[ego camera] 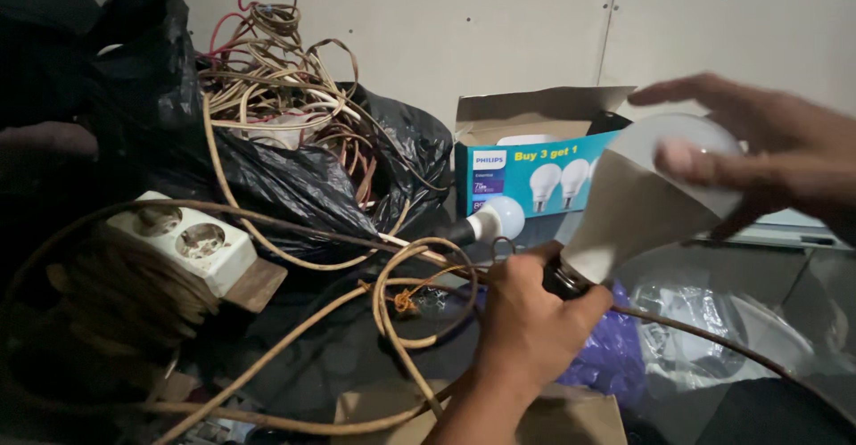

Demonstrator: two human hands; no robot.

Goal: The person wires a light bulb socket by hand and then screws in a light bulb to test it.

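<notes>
A black plastic bag [294,186] stuffed with tangled beige wires [276,88] sits left of an open blue bulb box [526,173], with a small lit bulb [501,218] and a white double socket [183,240] on a wooden block amid loose cable [401,320]. The left hand [530,320] is closed around a dark lamp holder [563,280], while the right hand [767,155] wraps spread fingers over the dome of a large white bulb [651,195] seated in it. Behind stands a pale panelled wall [499,26]; the surface below is dark and cluttered.
</notes>
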